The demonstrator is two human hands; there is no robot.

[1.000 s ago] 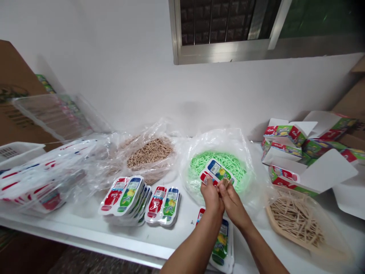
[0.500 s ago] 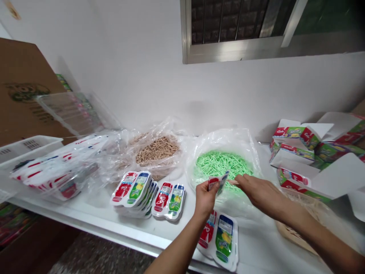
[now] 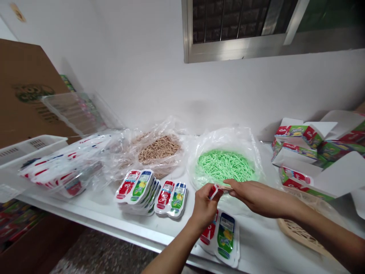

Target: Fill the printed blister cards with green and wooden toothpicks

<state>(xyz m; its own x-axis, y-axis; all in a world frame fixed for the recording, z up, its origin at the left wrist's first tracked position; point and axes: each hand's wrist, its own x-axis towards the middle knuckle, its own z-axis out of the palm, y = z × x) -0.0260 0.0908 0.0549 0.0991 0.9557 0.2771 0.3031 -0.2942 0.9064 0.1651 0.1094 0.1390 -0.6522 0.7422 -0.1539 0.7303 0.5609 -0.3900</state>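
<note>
My left hand is closed on a small printed plastic packet, held edge-on over the white table. My right hand pinches a few thin brown sticks at the packet's top edge. Both hands hover just in front of the bag of green sticks. A red-and-green twin packet lies on the table under my left wrist.
A stack of twin packets and one more twin packet lie to the left. Behind them is a bag of brown sticks. Printed cartons sit at right, a woven tray under my right arm, bagged packets at left.
The packet turned from face-up to edge-on and came down towards the table. My right hand swung out to the right, then came back with the sticks to the packet's edge.
</note>
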